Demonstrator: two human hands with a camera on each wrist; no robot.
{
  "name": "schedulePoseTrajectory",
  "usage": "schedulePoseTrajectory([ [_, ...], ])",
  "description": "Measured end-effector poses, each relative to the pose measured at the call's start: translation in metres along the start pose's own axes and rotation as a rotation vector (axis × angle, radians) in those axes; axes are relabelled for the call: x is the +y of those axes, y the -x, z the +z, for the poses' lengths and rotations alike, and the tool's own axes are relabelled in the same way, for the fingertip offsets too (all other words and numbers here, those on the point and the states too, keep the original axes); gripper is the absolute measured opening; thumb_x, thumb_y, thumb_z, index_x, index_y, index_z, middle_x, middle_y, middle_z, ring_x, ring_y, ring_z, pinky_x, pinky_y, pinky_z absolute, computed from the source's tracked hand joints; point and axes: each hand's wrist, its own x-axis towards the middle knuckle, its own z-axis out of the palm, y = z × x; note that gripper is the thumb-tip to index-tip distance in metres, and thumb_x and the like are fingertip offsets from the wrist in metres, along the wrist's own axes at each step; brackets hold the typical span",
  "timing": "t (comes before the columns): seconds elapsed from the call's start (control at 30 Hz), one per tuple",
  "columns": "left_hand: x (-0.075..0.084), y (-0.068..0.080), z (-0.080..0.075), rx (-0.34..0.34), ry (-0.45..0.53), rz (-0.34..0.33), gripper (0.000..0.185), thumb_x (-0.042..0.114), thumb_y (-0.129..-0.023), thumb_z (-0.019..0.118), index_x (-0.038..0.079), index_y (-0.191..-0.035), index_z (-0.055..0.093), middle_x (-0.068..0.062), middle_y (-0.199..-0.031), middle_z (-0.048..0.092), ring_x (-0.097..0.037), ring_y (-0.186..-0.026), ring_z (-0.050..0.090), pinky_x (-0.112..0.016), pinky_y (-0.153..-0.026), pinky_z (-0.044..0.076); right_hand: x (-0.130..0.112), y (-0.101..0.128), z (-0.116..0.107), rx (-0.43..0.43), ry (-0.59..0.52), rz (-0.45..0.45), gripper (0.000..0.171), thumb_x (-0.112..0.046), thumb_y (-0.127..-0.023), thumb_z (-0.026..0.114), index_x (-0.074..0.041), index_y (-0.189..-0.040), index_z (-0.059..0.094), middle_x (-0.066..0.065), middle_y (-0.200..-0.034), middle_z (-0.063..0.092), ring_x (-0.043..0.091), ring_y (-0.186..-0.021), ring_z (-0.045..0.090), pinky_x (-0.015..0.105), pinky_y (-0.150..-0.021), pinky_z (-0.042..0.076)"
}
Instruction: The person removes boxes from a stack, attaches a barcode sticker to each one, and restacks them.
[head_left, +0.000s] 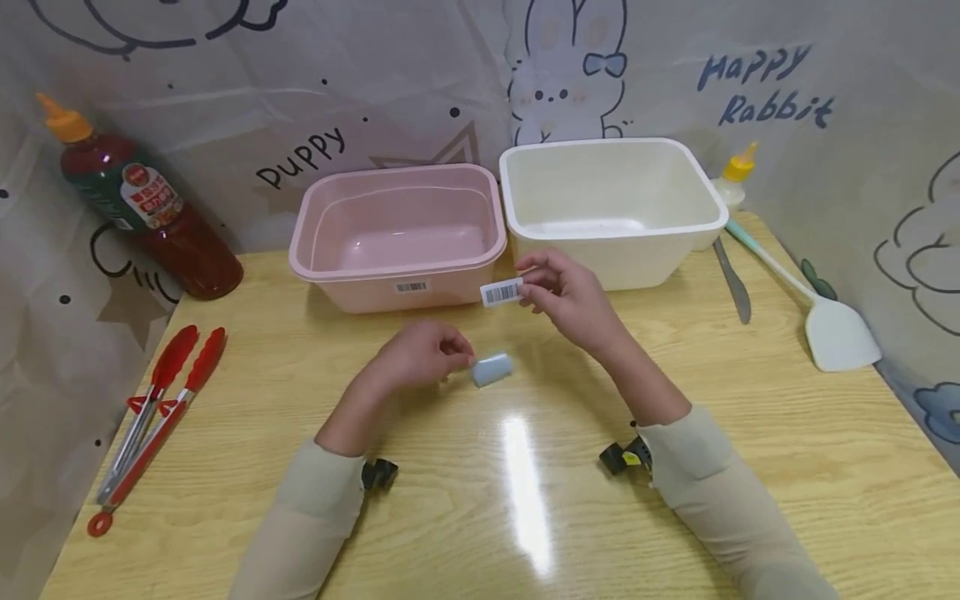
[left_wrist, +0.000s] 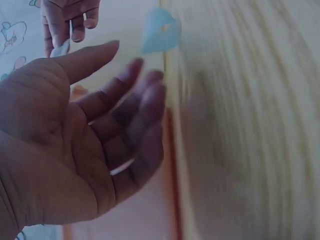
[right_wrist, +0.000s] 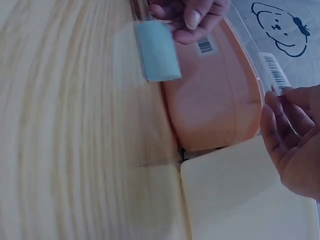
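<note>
Barcode label [head_left: 501,292] sits near the centre of the head view, just left of the right hand [head_left: 573,302], pinched at one end between thumb and fingertips so that its printed stripes face up toward the camera — a grip that keeps the bars readable. In the right wrist view the same strip [right_wrist: 274,73] shows at the upper right, sticking out past the fingers [right_wrist: 280,117] curled round its lower end.

Below and to the left, the left hand [head_left: 420,356] rests low over the wooden table [head_left: 675,467] with a small pale blue piece [head_left: 491,369] at its fingertips. The head view suggests a light hold, but the left wrist view shows a flat, spread palm [left_wrist: 60,150] with the blue thing [left_wrist: 161,30] blurred beyond the fingers, so whether it is gripped or merely touched I cannot tell.

Behind the hands, in the upper middle of the frame, a pink tub [head_left: 322,250] and a cream tub [head_left: 697,217] stand side by side, open tops up — the pink one carries its own barcode sticker [head_left: 411,287] on the front wall. Red tongs [head_left: 153,412] lie at the lower left, a sauce bottle [head_left: 142,208] at the upper left, a spatula [head_left: 817,312] and knife [head_left: 733,283] on the right.
</note>
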Motion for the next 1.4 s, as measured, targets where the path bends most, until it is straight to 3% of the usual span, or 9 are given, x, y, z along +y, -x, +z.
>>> schedulePoseTrajectory([
  [0.07, 0.004, 0.003, -0.001, 0.049, -0.075, -0.006, 0.024, 0.036, -0.097, 0.066, 0.017, -0.111, 0.075, 0.001, -0.1, 0.074, -0.015, -0.085, 0.066, -0.033, -0.075, 0.053, 0.003, 0.001, -0.003, 0.009, -0.004, 0.044, 0.023, -0.006, -0.098, 0.065, 0.002, -0.119, 0.063, 0.019, -0.104, 0.073, 0.018, -0.081, 0.07, 0.03, -0.071, 0.06],
  [0.13, 0.01, 0.005, -0.001, 0.117, -0.06, 0.012, 0.031, 0.039, -0.097, 0.066, 0.019, -0.12, 0.072, 0.001, -0.107, 0.075, -0.017, -0.091, 0.068, -0.036, -0.081, 0.054, 0.005, 0.003, -0.007, 0.016, -0.003, 0.081, 0.02, -0.007, -0.098, 0.066, 0.002, -0.115, 0.064, 0.019, -0.103, 0.072, 0.011, -0.079, 0.069, 0.029, -0.072, 0.06],
  [0.23, 0.019, 0.002, -0.002, 0.21, 0.076, 0.085, 0.042, 0.036, -0.098, 0.066, 0.019, -0.136, 0.065, -0.002, -0.119, 0.074, -0.021, -0.098, 0.07, -0.038, -0.086, 0.056, 0.009, 0.004, -0.014, 0.027, -0.007, 0.114, 0.017, -0.009, -0.098, 0.066, 0.002, -0.111, 0.065, 0.017, -0.1, 0.071, 0.008, -0.078, 0.068, 0.03, -0.073, 0.06],
  [0.33, 0.03, -0.005, 0.0, 0.234, 0.236, 0.152, 0.05, 0.03, -0.099, 0.067, 0.02, -0.146, 0.056, -0.006, -0.129, 0.071, -0.027, -0.096, 0.071, -0.04, -0.08, 0.059, 0.01, 0.005, -0.022, 0.042, -0.028, 0.134, 0.017, -0.009, -0.099, 0.065, 0.003, -0.111, 0.065, 0.009, -0.096, 0.071, 0.009, -0.077, 0.069, 0.03, -0.072, 0.06],
  [0.53, 0.054, -0.027, 0.017, 0.181, 0.424, 0.191, 0.052, 0.024, -0.1, 0.065, 0.017, -0.15, 0.051, -0.011, -0.135, 0.067, -0.036, -0.095, 0.072, -0.045, -0.072, 0.061, 0.014, 0.011, -0.041, 0.083, -0.1, 0.177, 0.022, -0.009, -0.099, 0.064, 0.006, -0.115, 0.064, -0.008, -0.091, 0.071, 0.008, -0.075, 0.069, 0.026, -0.07, 0.06],
  [0.73, 0.072, -0.043, 0.034, 0.144, 0.514, 0.149, 0.048, 0.025, -0.101, 0.063, 0.016, -0.147, 0.054, -0.008, -0.132, 0.069, -0.032, -0.096, 0.074, -0.047, -0.078, 0.061, 0.022, 0.02, -0.058, 0.133, -0.082, 0.213, 0.027, -0.014, -0.101, 0.062, 0.005, -0.119, 0.064, -0.012, -0.094, 0.072, 0.005, -0.076, 0.07, 0.022, -0.071, 0.059],
  [0.83, 0.08, -0.05, 0.041, 0.124, 0.529, 0.132, 0.046, 0.027, -0.101, 0.062, 0.019, -0.146, 0.055, -0.006, -0.132, 0.068, -0.026, -0.095, 0.074, -0.045, -0.079, 0.061, 0.026, 0.025, -0.068, 0.156, -0.067, 0.224, 0.029, -0.017, -0.101, 0.062, 0.005, -0.12, 0.064, -0.014, -0.094, 0.072, 0.004, -0.077, 0.071, 0.021, -0.071, 0.06],
  [1.07, 0.089, -0.069, 0.054, 0.014, 0.44, 0.18, 0.054, 0.029, -0.103, 0.06, 0.021, -0.154, 0.045, -0.005, -0.146, 0.06, -0.025, -0.1, 0.073, -0.041, -0.08, 0.061, 0.037, 0.031, -0.086, 0.203, -0.059, 0.268, 0.036, -0.021, -0.102, 0.062, 0.006, -0.125, 0.062, -0.014, -0.095, 0.073, 0.004, -0.079, 0.072, 0.021, -0.073, 0.06],
  [1.4, 0.101, -0.084, 0.062, -0.032, 0.558, 0.182, 0.061, 0.026, -0.102, 0.061, 0.021, -0.158, 0.036, -0.01, -0.153, 0.052, -0.035, -0.108, 0.07, -0.047, -0.083, 0.061, 0.044, 0.029, -0.094, 0.287, -0.161, 0.242, 0.041, -0.01, -0.098, 0.065, 0.007, -0.134, 0.056, -0.016, -0.09, 0.076, 0.007, -0.073, 0.071, 0.021, -0.068, 0.06],
])
